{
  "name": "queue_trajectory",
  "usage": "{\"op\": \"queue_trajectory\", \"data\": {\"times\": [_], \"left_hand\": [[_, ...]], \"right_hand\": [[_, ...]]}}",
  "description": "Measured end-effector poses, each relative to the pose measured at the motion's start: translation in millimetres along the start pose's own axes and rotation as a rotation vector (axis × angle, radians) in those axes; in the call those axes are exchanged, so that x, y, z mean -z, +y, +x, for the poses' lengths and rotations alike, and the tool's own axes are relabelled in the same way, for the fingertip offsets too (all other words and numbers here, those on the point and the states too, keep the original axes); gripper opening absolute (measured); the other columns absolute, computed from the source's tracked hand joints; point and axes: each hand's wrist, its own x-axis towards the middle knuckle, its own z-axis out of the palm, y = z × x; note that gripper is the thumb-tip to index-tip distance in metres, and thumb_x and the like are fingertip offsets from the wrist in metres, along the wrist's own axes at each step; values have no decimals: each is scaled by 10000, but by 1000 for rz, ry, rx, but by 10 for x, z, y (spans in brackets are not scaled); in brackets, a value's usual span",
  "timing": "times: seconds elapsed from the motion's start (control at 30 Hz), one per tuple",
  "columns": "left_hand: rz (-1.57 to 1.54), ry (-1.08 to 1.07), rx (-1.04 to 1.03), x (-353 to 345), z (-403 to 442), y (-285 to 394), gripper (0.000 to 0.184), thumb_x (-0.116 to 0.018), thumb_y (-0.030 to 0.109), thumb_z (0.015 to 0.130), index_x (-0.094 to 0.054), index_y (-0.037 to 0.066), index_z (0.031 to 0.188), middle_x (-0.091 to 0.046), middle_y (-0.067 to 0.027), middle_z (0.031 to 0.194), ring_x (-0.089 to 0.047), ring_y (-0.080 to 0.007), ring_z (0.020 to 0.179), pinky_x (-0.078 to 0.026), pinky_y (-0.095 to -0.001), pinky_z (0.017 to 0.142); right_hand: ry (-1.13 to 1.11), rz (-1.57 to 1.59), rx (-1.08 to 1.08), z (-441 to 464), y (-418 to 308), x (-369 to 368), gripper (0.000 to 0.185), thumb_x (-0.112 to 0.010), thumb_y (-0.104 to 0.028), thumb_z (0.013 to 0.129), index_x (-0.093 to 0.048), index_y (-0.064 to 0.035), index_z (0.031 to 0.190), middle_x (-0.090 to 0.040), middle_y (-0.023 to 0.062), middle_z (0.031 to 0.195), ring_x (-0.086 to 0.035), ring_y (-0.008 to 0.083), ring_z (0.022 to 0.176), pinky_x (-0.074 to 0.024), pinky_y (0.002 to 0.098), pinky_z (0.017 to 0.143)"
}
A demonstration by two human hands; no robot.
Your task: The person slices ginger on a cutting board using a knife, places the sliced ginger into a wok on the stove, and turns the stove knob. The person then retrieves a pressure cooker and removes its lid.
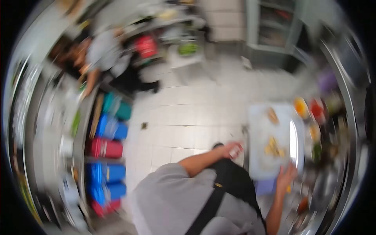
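At the left edge of the white cutting board [256,117], my left hand [232,150] is closed around a small white and reddish thing, too blurred to name. My right hand [288,175] is beside the board's lower right corner, close to the lower end of a large shiny knife blade [293,143]. Motion smears its fingers, and whether it grips the knife cannot be made out. Yellow pieces [273,148] lie in the middle of the board, and a brownish piece [273,116] lies near its top.
Containers of orange [300,108] and red [317,109] contents stand right of the board. At the upper left, another person [103,53] leans over a counter. Blue bins [111,127] line the left side. A white table [184,60] holding green produce [188,49] stands farther off.
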Motion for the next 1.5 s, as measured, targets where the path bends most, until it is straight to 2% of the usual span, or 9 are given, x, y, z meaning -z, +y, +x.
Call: {"op": "queue_trajectory", "data": {"times": [0.1, 0.33, 0.37, 0.43, 0.53, 0.97, 1.03, 1.4, 1.5], "left_hand": [[20, -135, 89, 65, 223, -73, 626, -380, 641, 913, -600, 73, 768, -508, -11, 576, -449, -117, 454, -320, -265, 365], [31, -270, 132, 56, 421, 23, 755, -302, 660, 908, -662, -3, 867, -679, -195, 840, -662, -378, 688, -469, -370, 402], [18, -541, 135, 204, 555, 28, 745, -335, 629, 904, -647, -45, 959, -661, -248, 958, -644, -436, 841, -548, -468, 622], [-2, -668, 109, 399, 782, 43, 749, -359, 588, 900, -577, -105, 1082, -586, -302, 1130, -551, -425, 1107, -365, -537, 1025], [-5, -411, 233, 4, 560, 286, 753, -240, 600, 931, -612, -55, 918, -656, -260, 867, -657, -430, 782, -540, -504, 723], [157, -252, 226, -339, 123, 672, 670, -223, 502, 958, -548, -72, 1075, -562, -293, 1156, -600, -468, 983, -521, -532, 865], [-408, -363, 254, 259, 550, 620, 459, -323, 385, 963, -573, 16, 1069, -614, -199, 1046, -645, -386, 851, -548, -518, 813], [76, -818, -815, 1088, -176, 2349, 179, -429, 90, 899, -588, 63, 979, -631, -51, 920, -619, -219, 856, -532, -359, 751], [-378, -452, -337, 611, -800, 3053, 476, -297, 393, 943, -526, 27, 1144, -577, -196, 1087, -527, -411, 1107, -414, -538, 1002]], "right_hand": [[-128, 92, 8, 1, -294, -401, 792, -692, -276, 818, -280, -17, 1444, -276, 296, 1447, -241, 447, 1355, -212, 509, 1111], [-124, 35, 25, 462, -373, -943, 889, -627, -393, 848, -147, 15, 1475, -161, 275, 1510, -112, 401, 1416, -78, 485, 1156], [-204, 161, -89, 530, -432, -1022, 884, -644, -338, 838, -152, 53, 1459, -182, 266, 1506, -111, 374, 1421, -53, 452, 1166], [-263, 353, -59, 668, -654, -936, 861, -688, -270, 797, -217, 83, 1426, -217, 283, 1485, -164, 396, 1402, -107, 442, 1166], [-139, 290, 225, 741, -637, -985, 826, -731, -288, 756, -321, 78, 1372, -330, 307, 1417, -280, 436, 1348, -198, 482, 1133], [-184, 633, 554, 698, -1677, -1253, 398, -736, -82, 707, -622, 13, 1076, -619, 152, 1149, -553, 328, 1150, -431, 425, 987], [-146, 687, 437, 564, -1968, -1351, 348, -712, -84, 718, -625, 6, 1044, -622, 150, 1117, -575, 327, 1097, -456, 405, 948], [64, 696, 531, 1929, -4129, -1994, 180, -579, -16, 772, -655, 11, 932, -641, 146, 1010, -630, 294, 918, -509, 375, 790], [98, 629, 599, 2425, -4360, -2012, 212, -580, -25, 779, -650, 15, 974, -647, 153, 1007, -629, 305, 944, -500, 389, 835]]}}
